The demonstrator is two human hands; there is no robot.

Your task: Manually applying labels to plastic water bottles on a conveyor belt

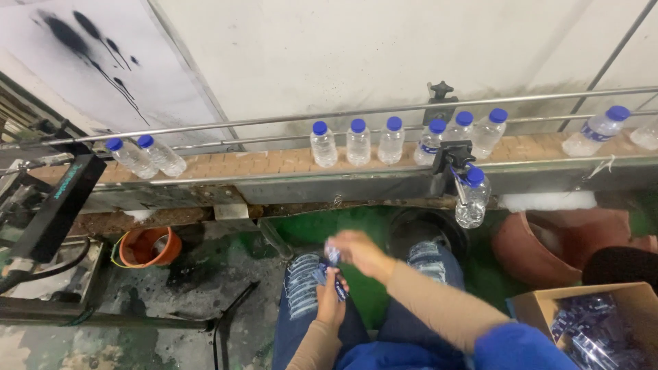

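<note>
Left hand (330, 296) clutches a stack of blue label sleeves (322, 275) over the lap; right hand (358, 252) pinches one sleeve (332, 254) off. They look thin, floppy, slippery, so grab the edges.

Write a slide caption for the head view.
Seated person's hands hold blue labels below a conveyor of blue-capped bottles.

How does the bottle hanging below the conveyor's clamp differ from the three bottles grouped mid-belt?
The hanging bottle sits below the belt edge, in front of the conveyor; the three bottles stand on the belt. The hanging one is alone by the black clamp; the three stand in a row. The three look unlabelled; the hanging one is unclear. All are clear plastic with blue caps.
</note>
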